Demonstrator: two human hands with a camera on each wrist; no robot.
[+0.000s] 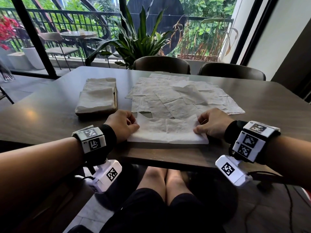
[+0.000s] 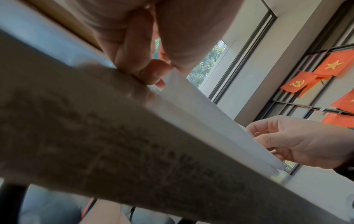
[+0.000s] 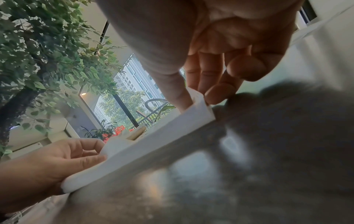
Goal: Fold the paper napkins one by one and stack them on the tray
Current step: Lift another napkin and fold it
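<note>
Two hands work one napkin point(image 1: 166, 132) at the near edge of the dark tabletop point(image 1: 50, 105). The left hand point(image 1: 122, 126) pinches the napkin's left end between thumb and fingertips; the right hand point(image 1: 212, 125) pinches its right end the same way. The napkin lies doubled over on the tabletop, its upper layer raised a little at both pinched ends. Just beyond it, unfolded napkins point(image 1: 181, 96) lie spread and overlapping. To the left of them sits the tray point(image 1: 115, 98), carrying a stack of folded napkins point(image 1: 97, 96).
</note>
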